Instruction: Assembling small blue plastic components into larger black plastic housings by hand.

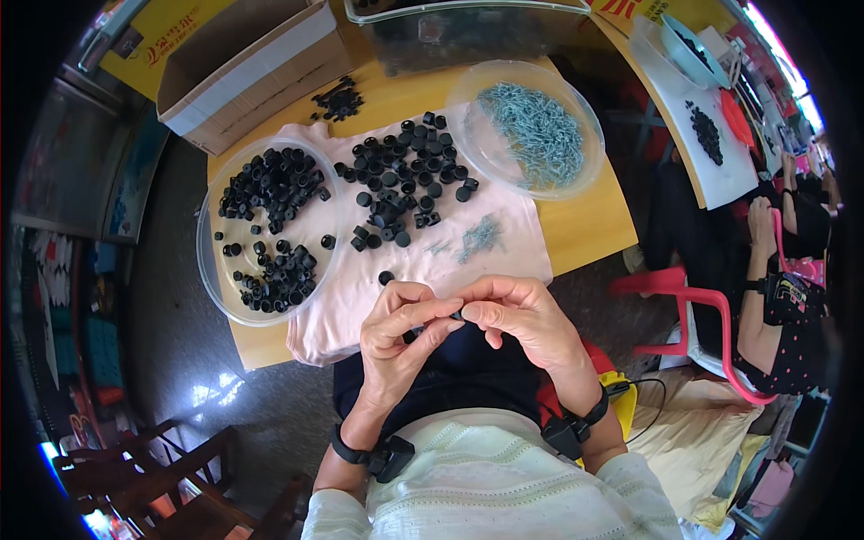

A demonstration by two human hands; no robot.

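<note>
My left hand (400, 335) and my right hand (526, 326) meet above my lap, just off the table's near edge. Both are closed in a pinch on one small black part (457, 315), mostly covered by the fingertips. Beyond them, several round black caps (405, 171) lie scattered over a pale pink cloth (337, 310). A single cap (386, 277) sits apart, close to my left hand. Loose silver screws (481, 236) form a small heap on the cloth's right side.
At left stands a clear round tray (205, 270) of black parts; another tray (585, 171) at far right holds screws. A cardboard box (261, 90) and a clear bin (459, 40) line the back. On the right, another person sits on a pink chair (688, 292).
</note>
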